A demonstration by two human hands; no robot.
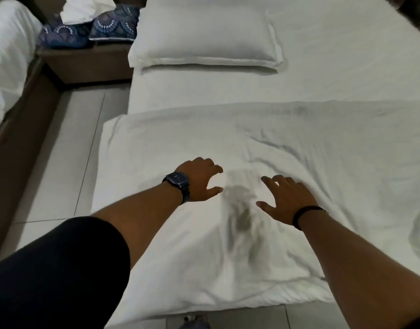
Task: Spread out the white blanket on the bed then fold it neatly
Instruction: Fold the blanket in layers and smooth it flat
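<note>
1. Head view, nearest first: both forearms reach out from under the camera, a dark sleeve on the left upper arm. My left hand wears a watch, my right hand a dark wristband. Both are spread wide, fingers splayed, gripping nothing; whether the palms press the cloth or hover just over it I cannot tell.

2. Under and between the fingers lies the white blanket, across the foot end of the bed. It looks mostly laid out, so I judge the step in hand to be smoothing before the first fold.

3. Wrinkles run beyond my right fingertips and off to their right; a greyish smudge sits in the gap between the two hands. To do this well I would sweep flat palms outward from that gap, pushing creases toward the edges and not bunching them inward.

4. Edges: the blanket's left corner lies beyond and left of my left fingers and overhangs the mattress side. Its near hem lies on my side of both wrists, at the foot edge. Its far edge runs straight, well past the fingertips. The right end leaves the frame.

5. Room: beyond that far edge is bare sheet, then a pillow, well apart from my hands. Tiled floor left of my left hand gives walking space; a second bed and patterned cushions stand further left.
</note>
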